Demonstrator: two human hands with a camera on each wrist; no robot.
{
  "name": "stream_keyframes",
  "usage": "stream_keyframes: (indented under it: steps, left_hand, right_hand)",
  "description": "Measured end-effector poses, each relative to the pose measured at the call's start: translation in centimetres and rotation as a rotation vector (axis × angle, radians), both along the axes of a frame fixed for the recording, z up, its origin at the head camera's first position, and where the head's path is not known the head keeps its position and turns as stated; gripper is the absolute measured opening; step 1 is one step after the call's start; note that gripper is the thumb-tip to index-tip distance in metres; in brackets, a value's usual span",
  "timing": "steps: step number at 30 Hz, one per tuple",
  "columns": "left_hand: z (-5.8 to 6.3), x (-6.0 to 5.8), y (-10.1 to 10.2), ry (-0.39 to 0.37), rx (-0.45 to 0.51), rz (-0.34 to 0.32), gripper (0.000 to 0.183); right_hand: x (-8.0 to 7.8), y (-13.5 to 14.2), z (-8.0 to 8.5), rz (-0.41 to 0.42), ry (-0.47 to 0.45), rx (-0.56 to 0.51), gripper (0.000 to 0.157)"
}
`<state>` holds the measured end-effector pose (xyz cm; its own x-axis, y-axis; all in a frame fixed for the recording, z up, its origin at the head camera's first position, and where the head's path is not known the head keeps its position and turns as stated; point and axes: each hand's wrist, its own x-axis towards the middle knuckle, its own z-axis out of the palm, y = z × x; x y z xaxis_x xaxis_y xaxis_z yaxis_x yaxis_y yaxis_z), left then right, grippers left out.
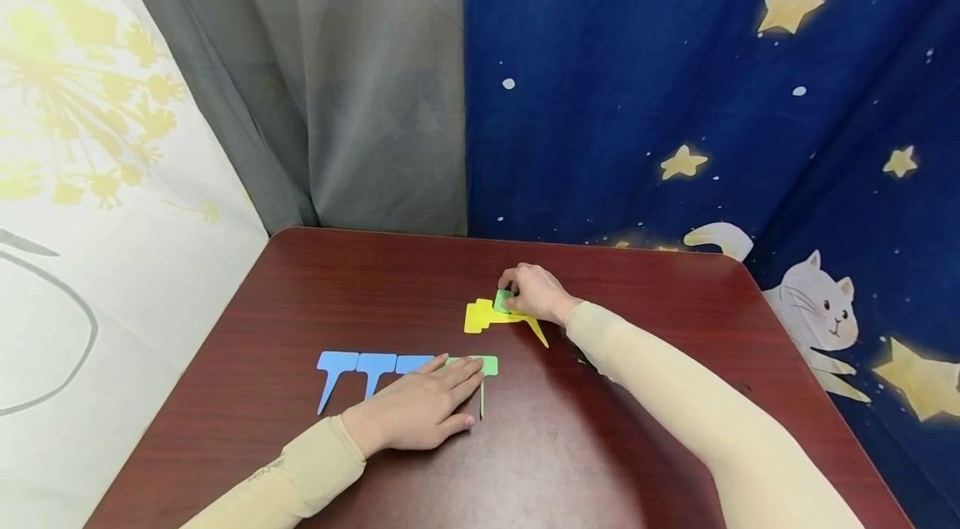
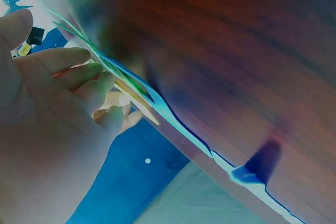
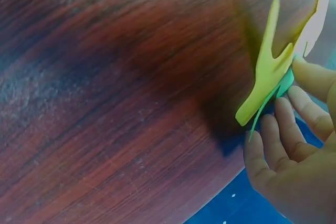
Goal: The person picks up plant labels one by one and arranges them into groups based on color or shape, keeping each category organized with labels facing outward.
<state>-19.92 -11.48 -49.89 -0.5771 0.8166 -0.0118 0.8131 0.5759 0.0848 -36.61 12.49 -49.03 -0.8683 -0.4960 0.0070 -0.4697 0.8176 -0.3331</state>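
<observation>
T-shaped plastic plant labels lie on the table, their heads side by side in a row. Blue labels (image 1: 337, 361) form its left part and a green label (image 1: 490, 365) ends it on the right. My left hand (image 1: 420, 408) rests with straight fingers over the row's right part, hiding some labels. Farther back, my right hand (image 1: 536, 293) pinches a green plant label (image 1: 502, 301) between thumb and fingers. That label is right over a loose group of yellow plant labels (image 1: 476, 317); in the right wrist view, a yellow label (image 3: 268, 72) stands beside the green one (image 3: 286, 83).
The dark red wooden table (image 1: 247, 429) has rounded far corners. Behind its far edge hang a grey curtain (image 1: 382, 96) and a blue star-printed curtain (image 1: 600, 96). A white patterned cloth (image 1: 97, 287) hangs along the left side.
</observation>
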Motion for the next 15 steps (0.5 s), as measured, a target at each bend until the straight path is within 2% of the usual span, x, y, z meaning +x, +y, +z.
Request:
stream_keyframes:
  steps: [6, 15]
  left_hand:
    - [-0.21, 0.11, 0.01, 0.004, 0.008, -0.005, 0.060]
    - [-0.25, -0.07, -0.02, 0.012, 0.001, -0.005, 0.060]
  right_hand:
    - [0.18, 0.02, -0.12, -0.018, -0.008, 0.035, 0.042]
    - [-0.05, -0.46, 0.21, -0.053, -0.027, 0.068, 0.039]
